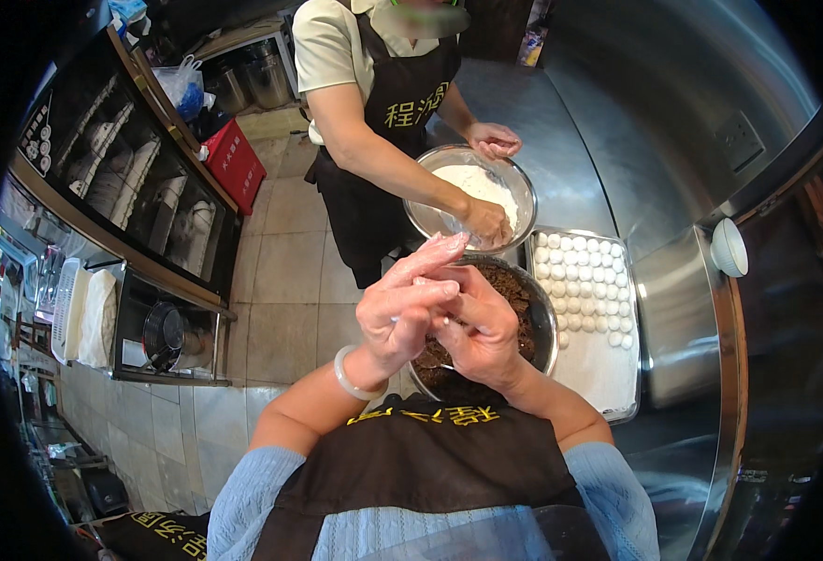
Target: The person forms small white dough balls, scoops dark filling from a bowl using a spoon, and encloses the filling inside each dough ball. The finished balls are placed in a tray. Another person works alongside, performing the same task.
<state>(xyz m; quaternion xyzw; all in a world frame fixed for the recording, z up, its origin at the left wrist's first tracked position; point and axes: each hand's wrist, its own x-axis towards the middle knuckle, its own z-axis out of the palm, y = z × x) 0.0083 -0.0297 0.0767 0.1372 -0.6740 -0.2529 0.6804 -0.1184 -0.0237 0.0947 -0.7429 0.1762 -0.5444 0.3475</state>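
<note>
My left hand (403, 301), with a pale bangle (352, 375) at the wrist, meets my right hand (483, 319) in front of my chest. Both are dusted with white powder. Their fingers overlap, and only a speck of something white shows between them; whatever they may hold is hidden. Beneath them is a round metal bowl (550, 315) with dark brown crumbly filling (506, 287). A metal spoon (446, 366) rests in that filling. To the right of the bowl, a metal tray (597, 379) carries rows of small white dough balls (580, 280).
Across from me a person in a dark apron (411, 77) reaches into a metal bowl (411, 210) of white flour (478, 186). A small white bowl (728, 247) sits on the right-hand ledge. Leftward stand a glass-fronted cabinet (138, 175) and a red box (235, 165).
</note>
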